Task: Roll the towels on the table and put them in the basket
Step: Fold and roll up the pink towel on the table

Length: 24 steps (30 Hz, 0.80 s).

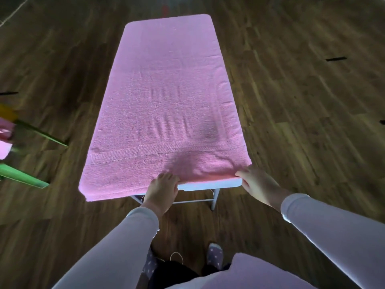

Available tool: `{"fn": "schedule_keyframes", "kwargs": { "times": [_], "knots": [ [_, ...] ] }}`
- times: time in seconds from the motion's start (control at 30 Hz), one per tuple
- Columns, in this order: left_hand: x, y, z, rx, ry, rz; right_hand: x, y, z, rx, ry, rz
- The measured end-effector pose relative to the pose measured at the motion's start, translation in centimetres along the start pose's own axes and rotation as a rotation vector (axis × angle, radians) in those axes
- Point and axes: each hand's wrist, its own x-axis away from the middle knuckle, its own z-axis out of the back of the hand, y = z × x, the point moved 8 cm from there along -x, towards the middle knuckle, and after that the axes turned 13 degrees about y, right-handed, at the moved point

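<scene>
A large pink towel point(166, 97) lies spread flat over the whole white table point(208, 186), hanging a little past its near left corner. My left hand point(161, 189) grips the towel's near edge at the middle, fingers curled over the hem. At the near right corner my right hand point(257, 183) pinches the towel's edge, which is lifted slightly off the table. No basket shows clearly in view.
Dark wooden floor surrounds the table. At the left edge stands a green-legged piece of furniture point(23, 176) with pink and yellow items point(5, 130) on it, blurred. My feet in dotted socks point(215, 255) are below the table's near end.
</scene>
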Motion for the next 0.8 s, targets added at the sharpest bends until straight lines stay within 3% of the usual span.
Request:
{"fn": "schedule_keyframes", "kwargs": {
  "times": [0.1, 0.3, 0.43, 0.63, 0.8],
  "knots": [
    [-0.1, -0.1, 0.3, 0.044, 0.016, 0.039, 0.2, 0.8, 0.3, -0.096, 0.047, -0.07],
    [-1.1, -0.1, -0.3, 0.018, -0.103, 0.154, 0.2, 2.3, -0.6, -0.239, 0.045, -0.119],
    [-2.2, 0.5, 0.9, -0.063, -0.028, 0.253, -0.3, 3.2, -0.6, -0.263, 0.051, -0.235],
    [-2.6, 6.7, -0.5, 0.123, -0.036, 0.048, 0.1, 6.0, 0.2, -0.212, 0.056, -0.35],
    [-2.6, 6.4, -0.7, 0.123, -0.019, 0.055, 1.3, 7.5, 0.3, -0.244, -0.049, -0.433]
  ]
}}
